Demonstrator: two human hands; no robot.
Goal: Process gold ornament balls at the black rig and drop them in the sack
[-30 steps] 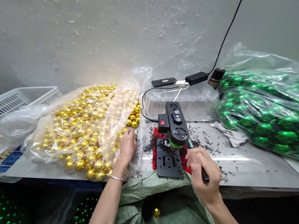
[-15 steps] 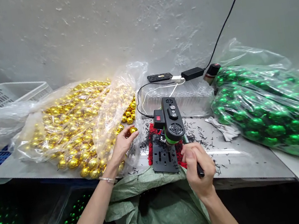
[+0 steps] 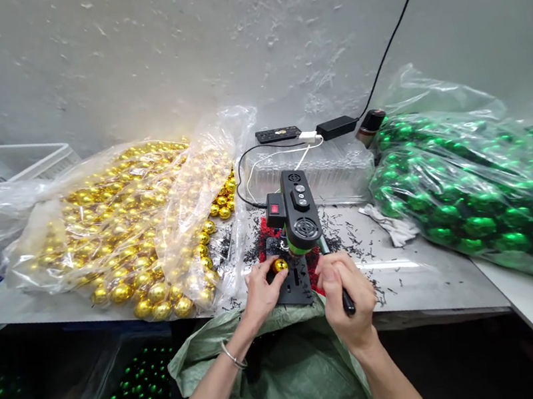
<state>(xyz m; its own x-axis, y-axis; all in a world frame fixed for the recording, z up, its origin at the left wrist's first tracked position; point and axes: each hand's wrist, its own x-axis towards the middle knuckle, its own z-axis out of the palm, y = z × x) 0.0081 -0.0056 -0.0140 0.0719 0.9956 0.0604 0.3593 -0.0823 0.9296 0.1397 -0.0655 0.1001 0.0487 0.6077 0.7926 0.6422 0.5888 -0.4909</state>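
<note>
Risk: smooth gold ball (image 3: 280, 265), held over slotted plate (image 3: 304, 292) at 7 o'clock from black device (image 3: 300, 204), may be lost from fingertip pinch and dropped past bench (image 3: 431, 281) edge into green sack (image 3: 305, 379) at 6 o'clock; fingers may be caught if handle (image 3: 348, 304) is worked too soon. Left hand (image 3: 261, 290): partly curled, ball gripped between thumb and fingers. Right hand (image 3: 348, 293), 5 o'clock: closed round handle.

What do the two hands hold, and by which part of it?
The left hand pinches a shiny gold ball by its sides; the right hand grips a black rod-shaped handle near its end.
</note>
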